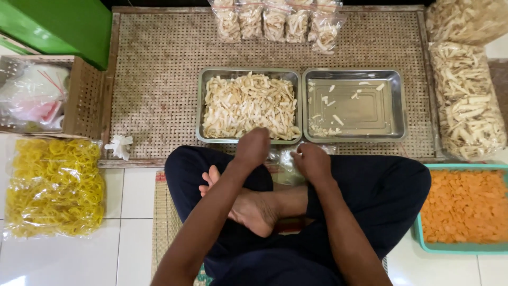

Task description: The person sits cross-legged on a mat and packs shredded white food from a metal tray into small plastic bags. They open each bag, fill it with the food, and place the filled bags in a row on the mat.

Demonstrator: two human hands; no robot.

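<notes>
Holding a small clear bag [288, 161] between knees, just before the trays: right hand [313, 161] pinching its mouth, left hand [253, 146] bunched over chips [248, 106]. Probably light, slippery, crushable; gripping the rim.

Clear filled bags [275, 21] stand at the mat's far edge, a yellow one [53, 185] left.

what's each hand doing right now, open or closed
Left hand: closed, fingers curled down by the chip tray; contents cannot be told.
Right hand: closed on a clear plastic bag.
</notes>
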